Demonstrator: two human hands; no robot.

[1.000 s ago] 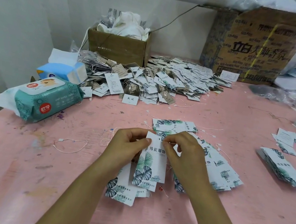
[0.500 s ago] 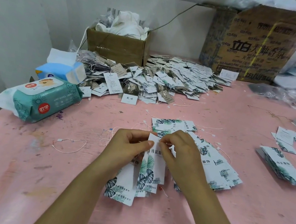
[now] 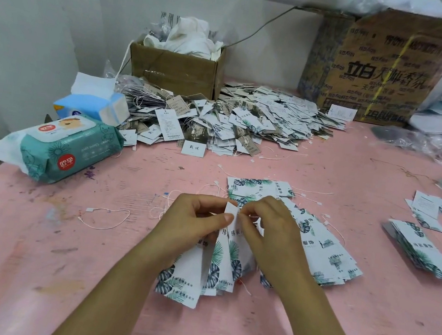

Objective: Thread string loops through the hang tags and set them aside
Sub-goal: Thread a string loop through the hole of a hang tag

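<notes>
just below the centre of the frame the two hands meet over a small bundle of hang tags [image 3: 225,257], white cards printed with dark green leaves, which hangs fanned downward from the fingers to just above the pink worktop [image 3: 27,267]. the left hand [image 3: 194,220] pinches the top of the bundle, its thumb laid flat across the front card. the right hand [image 3: 270,232] has its fingers curled and thumb and forefinger pinched at the top edge of the same card, touching the left thumb tip; whether a string lies between those fingertips cannot be told. behind and to the right of the hands a long fan of matching tags [image 3: 324,251] lies flat on the worktop, with thin white strings trailing near it. one loose string loop [image 3: 104,217] lies apart, left of the hands. at mid right lies another stack of leaf-print tags [image 3: 422,254]. across the upper middle spreads a large heap of mixed tags [image 3: 235,123], in front of a small cardboard box [image 3: 174,71] stuffed with white cloth. at the left edge lie a teal pack of wipes [image 3: 64,149] and, just behind it, a blue tissue pack [image 3: 94,108]. a big printed carton [image 3: 385,77] stands at upper right.
</notes>
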